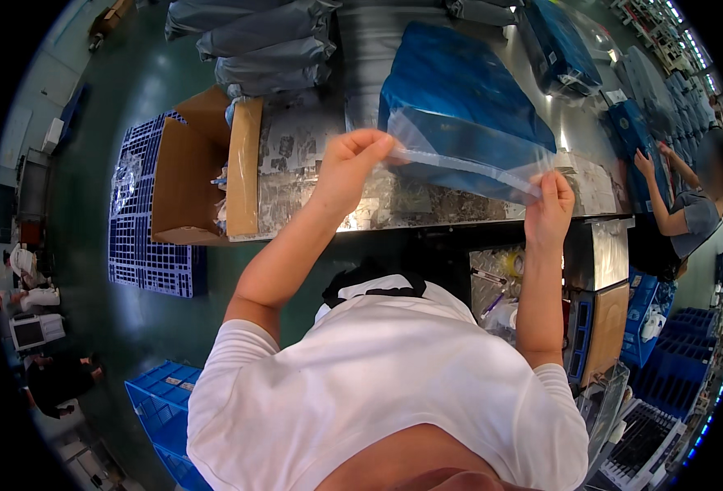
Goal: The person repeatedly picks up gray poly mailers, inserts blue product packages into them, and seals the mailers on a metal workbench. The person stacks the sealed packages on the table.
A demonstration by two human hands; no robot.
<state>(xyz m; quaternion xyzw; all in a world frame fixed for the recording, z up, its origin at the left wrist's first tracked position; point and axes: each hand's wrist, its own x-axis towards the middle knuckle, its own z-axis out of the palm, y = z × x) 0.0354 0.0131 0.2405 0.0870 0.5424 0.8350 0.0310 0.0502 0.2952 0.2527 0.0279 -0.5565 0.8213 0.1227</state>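
Note:
On the metal table [296, 196] lies a blue item [468, 82] inside a clear plastic bag [468, 147], whose near end sticks out toward me. A whitish strip runs along that end. My left hand [357, 159] pinches the left corner of the bag's edge between thumb and fingers. At the right corner, my right hand [551, 196] is closed on the same edge. Between my two hands the edge is stretched, sagging slightly toward the table's front.
A cardboard box [185, 180] stands open by the table's left end, near a blue plastic pallet [144, 254]. Grey wrapped bundles [271, 41] are stacked at the far left. Another blue bagged item [560, 53] lies far right. A co-worker [697, 204] handles a blue package at right.

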